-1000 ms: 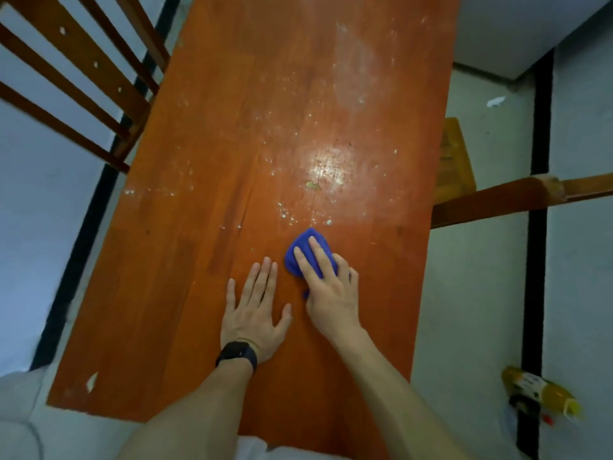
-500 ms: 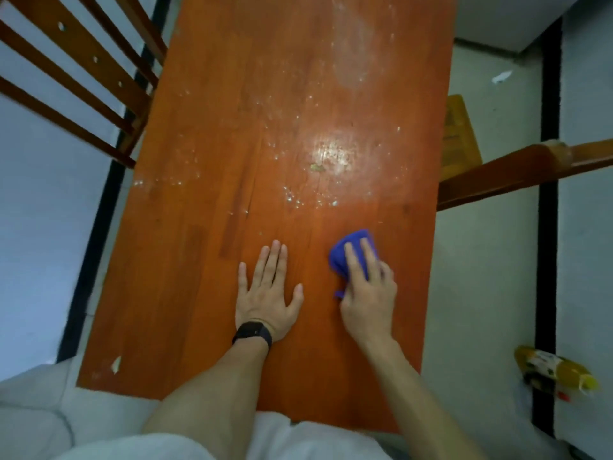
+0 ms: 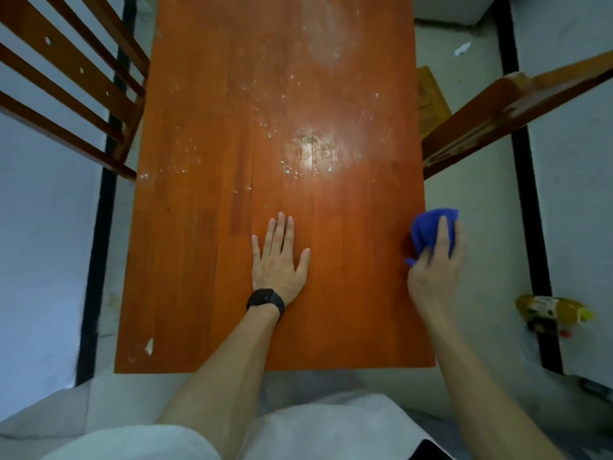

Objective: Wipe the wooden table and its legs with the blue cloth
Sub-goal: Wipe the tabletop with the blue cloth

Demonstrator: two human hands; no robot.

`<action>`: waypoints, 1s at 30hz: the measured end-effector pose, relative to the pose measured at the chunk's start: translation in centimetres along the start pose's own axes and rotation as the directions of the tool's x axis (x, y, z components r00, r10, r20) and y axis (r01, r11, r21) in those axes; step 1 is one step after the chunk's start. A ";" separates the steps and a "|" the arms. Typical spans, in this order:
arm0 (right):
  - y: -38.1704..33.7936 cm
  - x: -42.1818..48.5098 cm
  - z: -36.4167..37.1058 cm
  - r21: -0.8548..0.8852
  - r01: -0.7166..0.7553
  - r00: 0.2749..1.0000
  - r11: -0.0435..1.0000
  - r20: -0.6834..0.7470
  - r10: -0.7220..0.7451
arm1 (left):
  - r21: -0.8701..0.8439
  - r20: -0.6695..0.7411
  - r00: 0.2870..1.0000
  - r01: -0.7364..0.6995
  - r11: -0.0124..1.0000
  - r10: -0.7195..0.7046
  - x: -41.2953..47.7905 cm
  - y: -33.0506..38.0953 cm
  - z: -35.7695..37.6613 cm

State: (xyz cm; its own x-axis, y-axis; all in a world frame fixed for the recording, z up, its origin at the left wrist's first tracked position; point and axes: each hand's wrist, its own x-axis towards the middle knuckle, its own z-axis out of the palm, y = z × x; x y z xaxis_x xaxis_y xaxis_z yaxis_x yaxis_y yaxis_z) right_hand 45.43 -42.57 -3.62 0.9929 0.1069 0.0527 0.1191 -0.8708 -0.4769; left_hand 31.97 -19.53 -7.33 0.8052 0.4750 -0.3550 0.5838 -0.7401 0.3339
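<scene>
A long orange-brown wooden table (image 3: pixel 205 247) runs away from me, speckled with white flecks and a dusty patch in its middle and far half. My left hand (image 3: pixel 278 260), a black watch on its wrist, lies flat and palm-down on the near middle of the top. My right hand (image 3: pixel 434 270) holds the bunched blue cloth (image 3: pixel 428 230) at the table's right edge, partly past it over the floor. The table legs are hidden under the top.
A slatted wooden chair back (image 3: pixel 66 94) stands close to the table's left side. Another wooden piece (image 3: pixel 510 107) juts toward the right edge. A yellow bottle (image 3: pixel 550 312) lies on the floor at the right. Pale floor with black strips surrounds the table.
My right hand has swept the blue cloth rightward from the table's middle to its right edge. The left hand stays flat in place.
</scene>
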 end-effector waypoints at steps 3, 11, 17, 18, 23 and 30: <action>-3.0 -4.5 3.2 -0.064 0.019 0.998 0.998 0.064 -0.015 | -0.047 -0.063 0.998 -0.004 0.999 0.001 -3.4 -4.2 -1.6; -17.8 -21.5 11.0 -0.013 0.403 0.840 0.915 0.401 -0.364 | 0.092 0.015 0.981 0.190 0.977 -0.192 -17.6 -23.1 -4.9; -23.2 -26.0 10.0 0.371 0.345 0.496 0.862 0.708 -0.503 | 0.198 0.169 0.984 0.018 0.980 -0.052 -21.3 -27.5 -5.5; -22.9 -25.1 9.5 0.381 0.254 0.554 0.889 0.696 -0.457 | 0.192 0.166 0.986 -0.008 0.981 -0.024 -21.5 -27.6 -5.6; -18.7 -19.2 7.4 -0.026 0.037 0.917 0.999 0.397 -0.023 | 0.119 0.160 0.986 0.020 0.993 -0.039 -21.9 -26.7 -6.0; -22.7 -33.9 11.2 0.163 0.565 0.545 0.809 0.662 -0.514 | 0.002 0.155 0.986 0.063 0.998 -0.062 -21.3 -27.8 -6.0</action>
State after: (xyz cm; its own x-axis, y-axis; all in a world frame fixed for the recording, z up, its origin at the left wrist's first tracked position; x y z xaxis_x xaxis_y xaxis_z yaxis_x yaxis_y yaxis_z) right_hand 9.05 -21.05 -4.42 0.4762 0.8239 -0.3073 0.6563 -0.5656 -0.4993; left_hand -0.79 -6.21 -3.81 0.7414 0.4409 -0.5059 0.6330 -0.7098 0.3090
